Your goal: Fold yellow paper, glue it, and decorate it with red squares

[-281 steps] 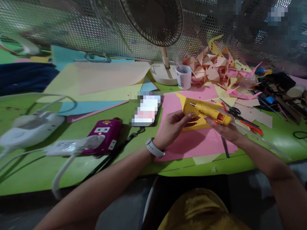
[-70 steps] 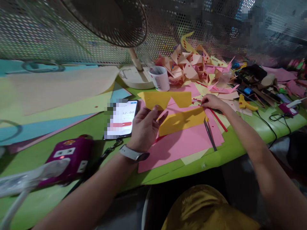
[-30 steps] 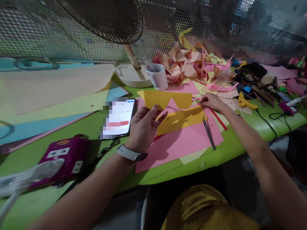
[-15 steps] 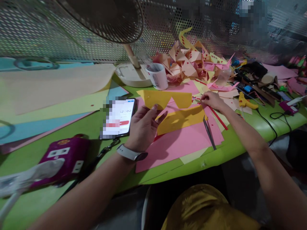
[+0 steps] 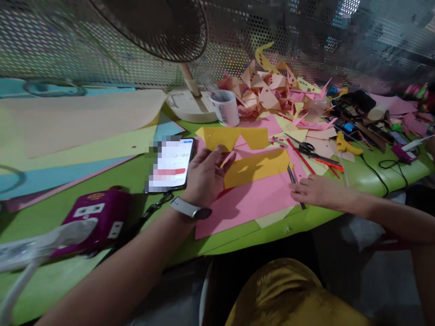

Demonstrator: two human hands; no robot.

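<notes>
My left hand (image 5: 207, 176), a watch on its wrist, pinches the lower edge of a yellow paper piece (image 5: 220, 137) with notches cut from it. That piece stands raised above the sheets. Below it lies a flat yellow strip of paper (image 5: 258, 167) on pink paper (image 5: 251, 210). My right hand (image 5: 314, 192) has its fingers closed around the middle of a pair of dark tweezers (image 5: 291, 174), which rest on the pink sheets. Scissors (image 5: 306, 147) and red strips (image 5: 299, 154) lie just beyond that hand.
A lit phone (image 5: 173, 165) and a purple power socket (image 5: 91, 217) are on the left. Behind stand a fan (image 5: 190, 106) and a white cup (image 5: 226, 108). Folded paper pieces (image 5: 268, 86) heap at the back. A yellow glue gun (image 5: 346, 145) sits right.
My right hand has come from the small red-dotted bits near the yellow piece down to the tweezers, uncovering the scissors. My left hand stays nearly still with the yellow paper.
</notes>
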